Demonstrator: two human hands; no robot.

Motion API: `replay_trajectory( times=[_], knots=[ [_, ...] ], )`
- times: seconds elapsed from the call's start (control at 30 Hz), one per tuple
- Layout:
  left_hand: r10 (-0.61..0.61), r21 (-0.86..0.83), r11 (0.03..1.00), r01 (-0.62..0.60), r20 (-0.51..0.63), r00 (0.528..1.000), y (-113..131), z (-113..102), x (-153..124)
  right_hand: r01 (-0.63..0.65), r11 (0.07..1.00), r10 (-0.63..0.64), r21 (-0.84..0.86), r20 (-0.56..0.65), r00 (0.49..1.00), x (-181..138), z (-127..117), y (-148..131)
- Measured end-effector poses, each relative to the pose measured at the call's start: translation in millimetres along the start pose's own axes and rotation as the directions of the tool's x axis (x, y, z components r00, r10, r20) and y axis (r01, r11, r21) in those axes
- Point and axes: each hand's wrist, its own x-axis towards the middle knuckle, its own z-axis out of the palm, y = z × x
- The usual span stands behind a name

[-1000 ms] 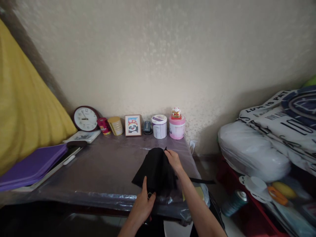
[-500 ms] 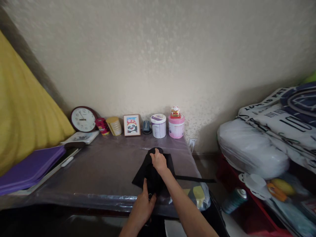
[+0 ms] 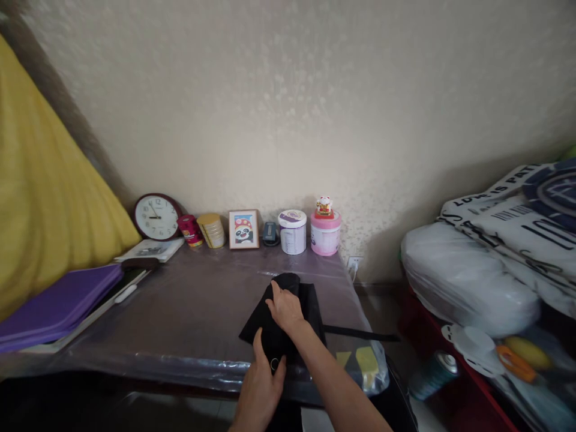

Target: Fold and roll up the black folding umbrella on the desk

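Observation:
A folded piece of black cloth [image 3: 263, 318] lies near the right front of the table, with a black strap [image 3: 360, 332] running out to the right past the table edge. My right hand [image 3: 285, 307] rests on top of the cloth, finger and thumb apart and stretched over it. At the near edge, my left hand [image 3: 261, 378] has hold of the cloth between finger and thumb; its other fingers are hidden. A small metal ring [image 3: 274, 363] shows between that finger and thumb. What the cloth is cannot be made out.
Along the wall stand a clock [image 3: 156, 217], a red can [image 3: 189, 231], a framed panda picture [image 3: 243, 230], a white tub [image 3: 292, 234] and a pink tub [image 3: 325, 237]. Purple folders [image 3: 63, 306] lie left. A red bin [image 3: 477, 384] and bagged bedding [image 3: 463, 279] are right.
My right hand has loosened from a pinch and spread over the cloth, whose top now looks flatter. My left hand stays at the near edge. The view has shifted slightly.

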Motion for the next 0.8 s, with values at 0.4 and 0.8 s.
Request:
replay_trajectory(
  times=[0.4,0.8],
  knots=[
    [0.051,0.213,0.973,-0.090,0.183,0.982,-1,1,8,0.366,0.890,-0.346,0.271,-0.119,0.931,-51,-22,12],
    [-0.008,0.140,0.990,-0.016,0.169,0.986,-4,6,9,0.315,0.923,-0.277,0.219,-0.189,0.942,15,16,64]
  ],
)
